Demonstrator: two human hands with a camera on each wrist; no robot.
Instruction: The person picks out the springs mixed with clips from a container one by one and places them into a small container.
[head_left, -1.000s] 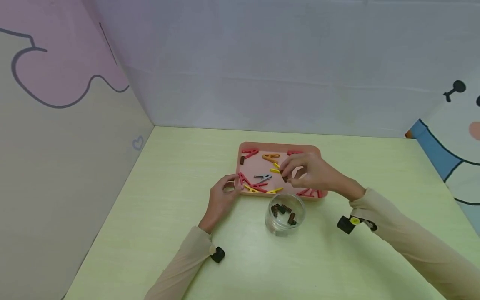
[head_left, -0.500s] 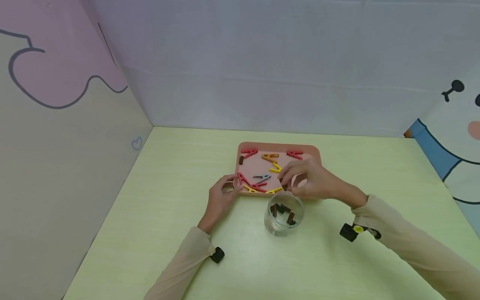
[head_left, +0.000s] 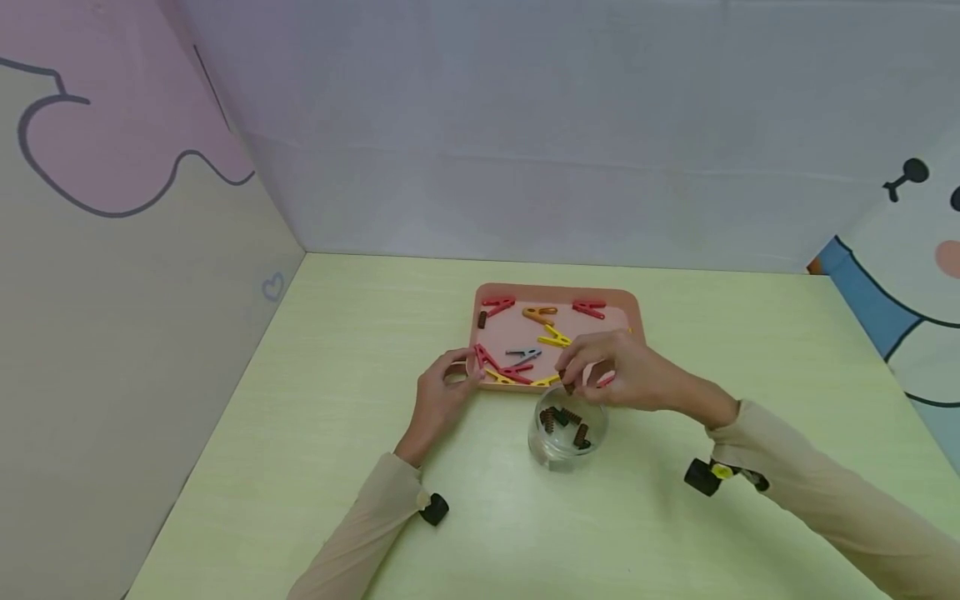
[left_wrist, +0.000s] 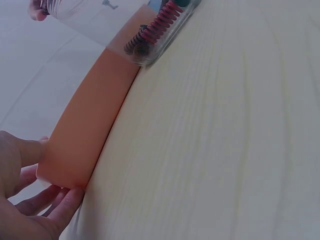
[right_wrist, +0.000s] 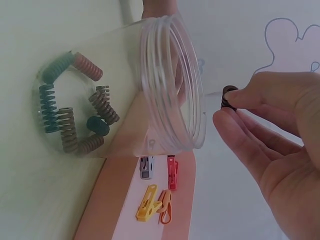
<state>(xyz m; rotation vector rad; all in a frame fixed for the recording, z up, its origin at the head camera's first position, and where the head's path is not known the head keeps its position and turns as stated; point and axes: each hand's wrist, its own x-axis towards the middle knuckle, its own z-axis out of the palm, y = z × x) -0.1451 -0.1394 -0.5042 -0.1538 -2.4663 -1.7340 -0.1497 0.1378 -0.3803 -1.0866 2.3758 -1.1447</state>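
Observation:
In the head view, my right hand (head_left: 626, 368) pinches a small dark coil spring (right_wrist: 228, 98) between thumb and fingertips. It hovers just over the mouth of a clear round jar (head_left: 551, 454). Several springs (right_wrist: 67, 130), brownish, reddish and dark green, lie at the jar's bottom. My left hand (head_left: 442, 396) grips the near left corner of a pink tray (head_left: 562, 293), thumb and fingers around its wall in the left wrist view. On the tray are red, yellow, orange and grey clips, such as an orange one (head_left: 539, 314). My right hand hides part of the tray's right side.
One dark spring (head_left: 482, 320) lies by the tray's left wall. The jar stands on the pale table (head_left: 360, 333) in front of the tray. A white back wall (head_left: 525, 167) and a patterned left wall (head_left: 150, 333) border the table.
My right hand has come from over the tray down toward me, bringing the spring above the jar's mouth. My left hand stays at the tray's corner.

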